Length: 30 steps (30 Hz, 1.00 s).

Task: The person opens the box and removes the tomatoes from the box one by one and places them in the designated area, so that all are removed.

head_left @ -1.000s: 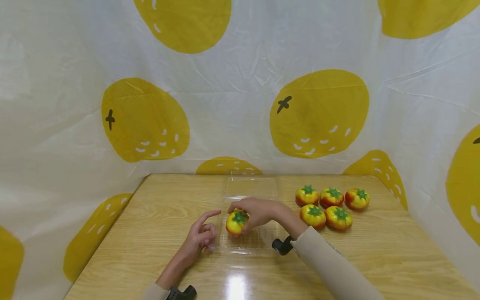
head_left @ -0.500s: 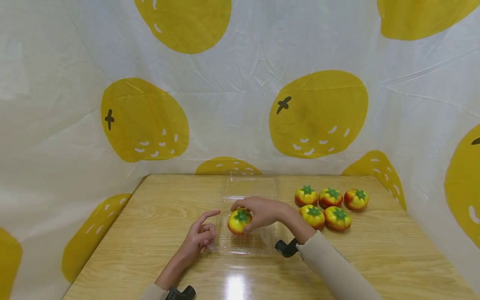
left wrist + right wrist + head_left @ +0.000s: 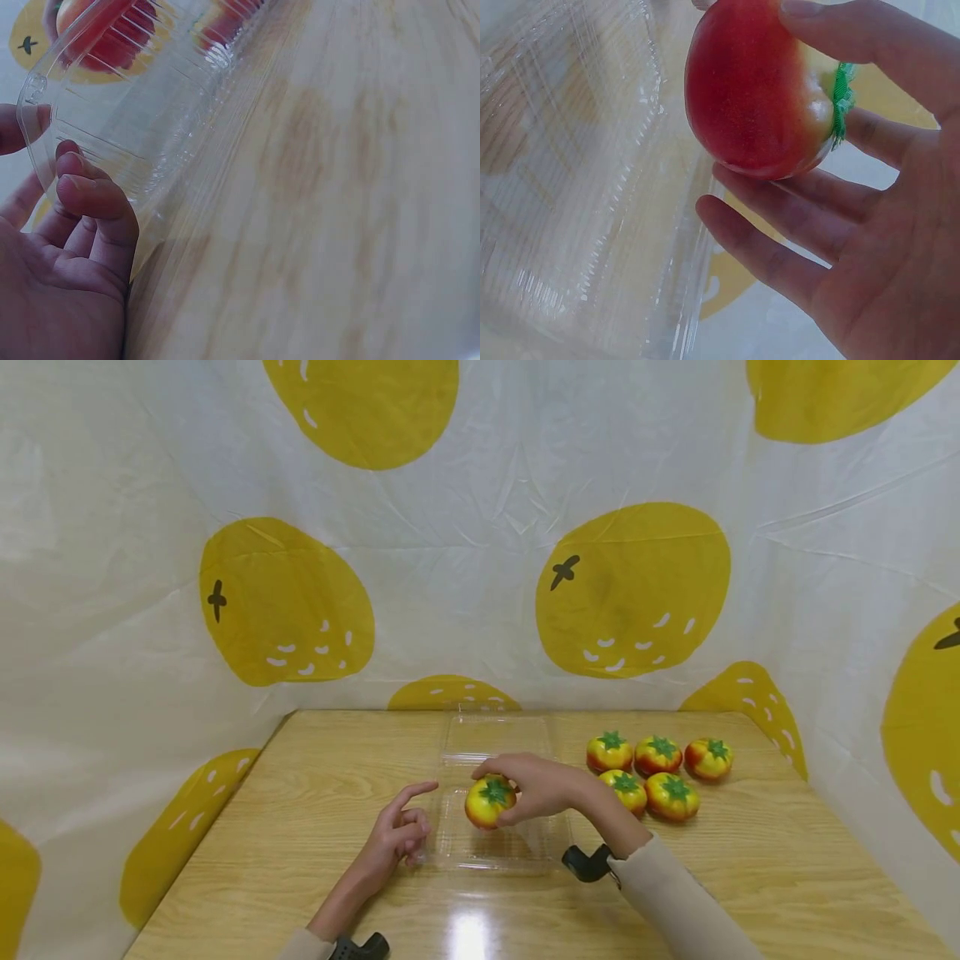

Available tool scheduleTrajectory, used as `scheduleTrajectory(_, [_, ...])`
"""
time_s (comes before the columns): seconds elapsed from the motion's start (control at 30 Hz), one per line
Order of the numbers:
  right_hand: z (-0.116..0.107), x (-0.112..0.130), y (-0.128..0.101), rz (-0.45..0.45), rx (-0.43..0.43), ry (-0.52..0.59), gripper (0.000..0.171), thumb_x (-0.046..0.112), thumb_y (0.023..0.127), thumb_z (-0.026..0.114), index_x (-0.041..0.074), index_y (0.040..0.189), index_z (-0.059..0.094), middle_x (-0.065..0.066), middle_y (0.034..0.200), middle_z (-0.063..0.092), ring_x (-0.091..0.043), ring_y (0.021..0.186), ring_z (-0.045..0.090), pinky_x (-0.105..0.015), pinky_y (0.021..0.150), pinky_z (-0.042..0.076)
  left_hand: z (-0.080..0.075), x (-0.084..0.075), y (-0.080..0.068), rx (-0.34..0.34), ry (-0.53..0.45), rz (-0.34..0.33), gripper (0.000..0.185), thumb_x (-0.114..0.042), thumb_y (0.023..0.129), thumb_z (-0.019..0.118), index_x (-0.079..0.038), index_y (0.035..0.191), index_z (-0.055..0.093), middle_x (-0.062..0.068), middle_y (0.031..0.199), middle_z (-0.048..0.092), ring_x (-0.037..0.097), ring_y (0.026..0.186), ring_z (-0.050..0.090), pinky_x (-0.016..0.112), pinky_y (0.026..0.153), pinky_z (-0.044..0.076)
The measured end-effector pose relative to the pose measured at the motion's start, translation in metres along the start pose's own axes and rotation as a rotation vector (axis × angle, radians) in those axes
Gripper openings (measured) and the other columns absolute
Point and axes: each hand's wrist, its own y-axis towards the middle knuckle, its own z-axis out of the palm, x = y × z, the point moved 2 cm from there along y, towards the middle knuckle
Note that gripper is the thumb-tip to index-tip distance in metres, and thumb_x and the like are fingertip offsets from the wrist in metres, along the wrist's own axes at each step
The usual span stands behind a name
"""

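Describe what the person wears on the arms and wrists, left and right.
Both hands are bare: no gloves or rings show. The right arm wears a long beige sleeve reaching the wrist, where a small black device sits. The left arm shows only a beige cuff low on the forearm at the frame's bottom edge, with a similar black device beside it.

red-yellow tomato (image 3: 490,801), held above clear tray (image 3: 491,850)
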Motion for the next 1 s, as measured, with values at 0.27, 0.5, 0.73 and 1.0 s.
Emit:
scheduleTrajectory(0.27, [-0.004,-0.002,-0.014,0.01,-0.029,0.006,0.064,0.029,0.087,0.079,0.014,0.144,0.056,-0.005,0.14,0.062,-0.018,0.114,0.059,-0.035,0.095,0.053,-0.001,0.0,-0.001,-0.001,0.006,0.003,0.066,-0.001,0.097,0.052,0.001,0.158,0.028,-0.004,0.078,0.057,0.007,0.054,0.045,0.019,0.046,0.039])
scheduleTrajectory(0.5, [-0.011,0.001,-0.024,0.001,-0.07,-0.002,0.064,0.03,0.087,0.079,0.016,0.145,0.055,-0.006,0.138,0.061,-0.019,0.113,0.058,-0.037,0.094,0.054,0.001,-0.001,0.001,0.007,-0.004,0.032,0.065,-0.001,0.097,0.053,0.002,0.157,0.029,-0.003,0.074,0.054,0.007,0.053,0.045,0.019,0.045,0.04])
scheduleTrajectory(0.73, [-0.012,0.002,-0.036,0.008,-0.116,0.042,0.065,0.029,0.088,0.079,0.016,0.146,0.055,-0.006,0.141,0.06,-0.02,0.115,0.058,-0.039,0.093,0.057,0.001,-0.001,0.0,0.019,-0.012,0.038,0.064,0.0,0.097,0.053,-0.001,0.158,0.031,-0.002,0.073,0.052,0.007,0.053,0.046,0.019,0.045,0.039])
scheduleTrajectory(1.0, [-0.014,-0.003,-0.049,0.002,-0.194,0.047,0.067,0.03,0.087,0.081,0.017,0.147,0.055,-0.005,0.142,0.06,-0.018,0.114,0.06,-0.032,0.091,0.057,0.0,0.001,0.0,0.014,-0.007,0.027,0.064,0.0,0.097,0.052,-0.002,0.158,0.032,-0.004,0.073,0.053,0.007,0.053,0.047,0.018,0.046,0.041])
